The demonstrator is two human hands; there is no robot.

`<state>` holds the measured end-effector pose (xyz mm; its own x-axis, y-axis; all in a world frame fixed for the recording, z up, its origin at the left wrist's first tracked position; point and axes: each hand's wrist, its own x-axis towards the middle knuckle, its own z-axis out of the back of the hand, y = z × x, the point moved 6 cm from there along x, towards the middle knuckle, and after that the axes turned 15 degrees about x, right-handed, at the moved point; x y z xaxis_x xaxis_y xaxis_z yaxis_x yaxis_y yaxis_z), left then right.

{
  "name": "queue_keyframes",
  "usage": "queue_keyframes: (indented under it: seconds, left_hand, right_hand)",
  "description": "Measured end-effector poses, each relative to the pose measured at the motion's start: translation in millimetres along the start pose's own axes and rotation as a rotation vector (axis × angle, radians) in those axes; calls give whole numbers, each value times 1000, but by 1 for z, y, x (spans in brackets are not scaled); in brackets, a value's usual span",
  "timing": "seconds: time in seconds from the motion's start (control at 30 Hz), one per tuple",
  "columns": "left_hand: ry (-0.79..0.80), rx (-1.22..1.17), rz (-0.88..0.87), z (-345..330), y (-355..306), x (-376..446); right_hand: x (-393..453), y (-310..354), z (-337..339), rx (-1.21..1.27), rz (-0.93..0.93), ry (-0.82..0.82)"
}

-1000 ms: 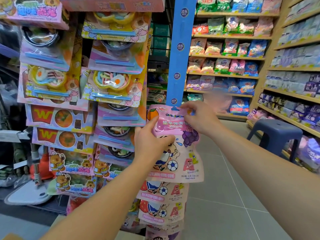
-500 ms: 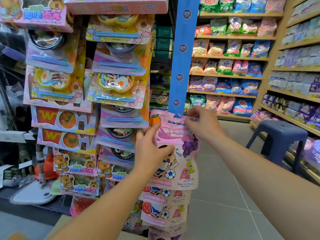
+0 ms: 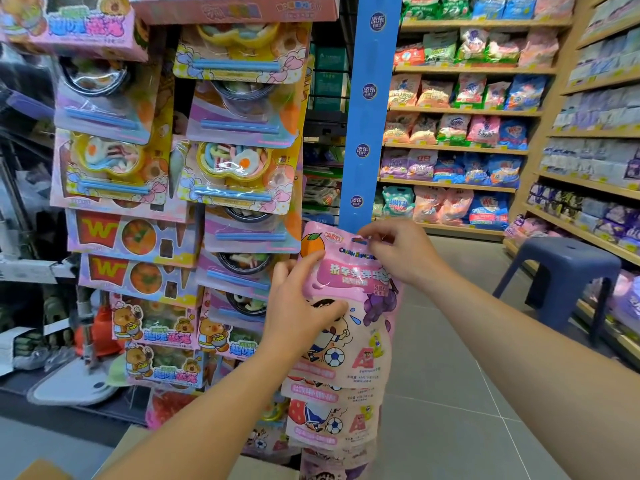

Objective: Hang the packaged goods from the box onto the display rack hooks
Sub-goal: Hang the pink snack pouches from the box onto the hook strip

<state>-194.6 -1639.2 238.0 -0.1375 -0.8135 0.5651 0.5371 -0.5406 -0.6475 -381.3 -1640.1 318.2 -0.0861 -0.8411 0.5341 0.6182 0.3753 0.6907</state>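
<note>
My left hand [image 3: 301,313] gripped the pink pouch [image 3: 346,306], my right hand [image 3: 394,252] pinched its top, hiding any hook on the blue strip [image 3: 367,116].

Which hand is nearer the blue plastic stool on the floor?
Right. The right hand pinches the top edge of the pink candy pouch, on the side toward the blue plastic stool; the left hand holds the pouch's far side.
</note>
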Motion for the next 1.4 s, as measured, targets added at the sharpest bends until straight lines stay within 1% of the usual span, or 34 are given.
queue_keyframes:
  seconds: [0.13,0.27,0.4,0.47,0.57,0.63,0.8,0.93,1.13,1.4]
  left_hand:
    - [-27,-23,29,-2,-7,7]
    - [-57,-66,79,-6,-17,12]
    - [-86,-74,133,-8,-20,16]
    - [-85,-60,145,-8,-19,22]
    - [-51,-26,155,-8,-17,29]
    - [-36,9,143,-5,-16,29]
    - [-23,29,103,-2,-11,24]
    - [-38,30,88,0,-12,23]
    - [-74,41,76,3,-10,20]
    - [-53,56,48,4,-7,19]
  right_hand:
    - [4,8,7,-5,41,-69]
    - [10,20,17,-53,116,-196]
    - [18,32,18,-115,156,-242]
    - [20,33,15,-193,167,-220]
    - [15,29,5,-385,211,-146]
    - [9,28,2,-434,222,-137]
    - [4,28,-3,-467,212,-92]
    - [1,26,-3,-452,206,-101]
    - [15,27,-9,-403,58,6]
    - [16,23,-9,-421,17,62]
